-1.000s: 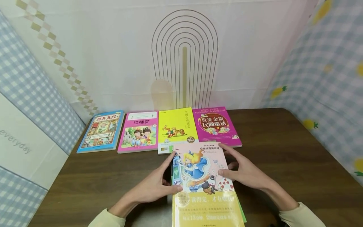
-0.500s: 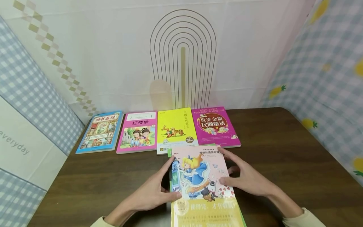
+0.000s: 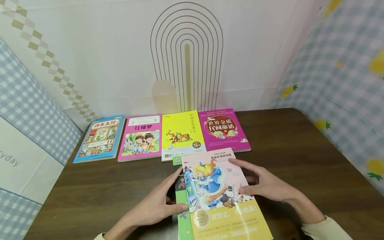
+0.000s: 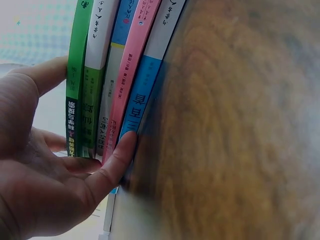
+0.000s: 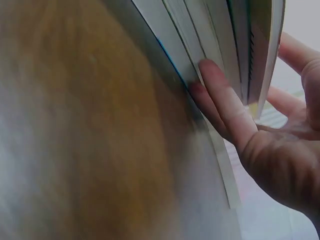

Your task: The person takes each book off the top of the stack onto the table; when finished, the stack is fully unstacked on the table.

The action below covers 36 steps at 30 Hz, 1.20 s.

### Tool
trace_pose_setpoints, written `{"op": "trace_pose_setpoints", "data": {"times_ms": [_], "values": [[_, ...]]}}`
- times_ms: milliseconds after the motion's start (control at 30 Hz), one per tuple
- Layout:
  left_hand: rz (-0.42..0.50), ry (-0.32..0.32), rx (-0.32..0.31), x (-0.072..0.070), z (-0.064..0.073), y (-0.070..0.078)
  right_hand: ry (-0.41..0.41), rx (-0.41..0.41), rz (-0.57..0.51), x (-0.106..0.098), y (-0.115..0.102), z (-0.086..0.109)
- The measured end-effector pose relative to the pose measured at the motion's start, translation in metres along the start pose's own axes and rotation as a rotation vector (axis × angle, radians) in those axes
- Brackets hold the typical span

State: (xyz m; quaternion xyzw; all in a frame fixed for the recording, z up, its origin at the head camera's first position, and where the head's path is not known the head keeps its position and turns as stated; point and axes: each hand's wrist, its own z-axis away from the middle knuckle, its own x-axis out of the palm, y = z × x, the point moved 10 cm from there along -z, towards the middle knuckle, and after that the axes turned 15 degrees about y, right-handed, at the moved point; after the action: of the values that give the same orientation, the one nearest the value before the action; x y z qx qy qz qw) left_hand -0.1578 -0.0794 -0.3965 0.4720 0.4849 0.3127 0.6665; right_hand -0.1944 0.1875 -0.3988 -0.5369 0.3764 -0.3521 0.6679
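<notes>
A person's 2 bare hands: left hand and right hand. Behind the left grip, a sliver of pale cream left sleeve; behind the right grip, a wider stretch of matching right sleeve.

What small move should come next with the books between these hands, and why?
Probably the right hand should draw the pink-and-yellow book rightward off the green book: it lies on top, askew, leaving a strip of green cover showing, with the right thumb at its right edge.
</notes>
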Motion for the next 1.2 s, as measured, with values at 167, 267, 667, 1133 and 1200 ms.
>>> {"op": "trace_pose_setpoints", "data": {"times_ms": [167,267,667,1133,1200], "values": [[-0.035,0.004,0.023,0.000,0.001,0.000,-0.078,-0.004,-0.042,-0.008,0.001,0.004],[-0.038,0.003,0.025,0.001,0.001,0.002,-0.141,-0.021,-0.125,-0.011,-0.001,0.007],[-0.022,0.001,0.012,0.001,0.000,0.001,-0.234,0.078,-0.300,-0.014,0.007,0.012],[-0.021,0.000,-0.013,0.000,0.000,-0.002,-0.219,-0.003,-0.297,-0.026,-0.009,0.022],[-0.016,-0.005,-0.012,0.001,-0.001,-0.001,-0.210,-0.005,-0.280,-0.027,-0.010,0.024]]}}
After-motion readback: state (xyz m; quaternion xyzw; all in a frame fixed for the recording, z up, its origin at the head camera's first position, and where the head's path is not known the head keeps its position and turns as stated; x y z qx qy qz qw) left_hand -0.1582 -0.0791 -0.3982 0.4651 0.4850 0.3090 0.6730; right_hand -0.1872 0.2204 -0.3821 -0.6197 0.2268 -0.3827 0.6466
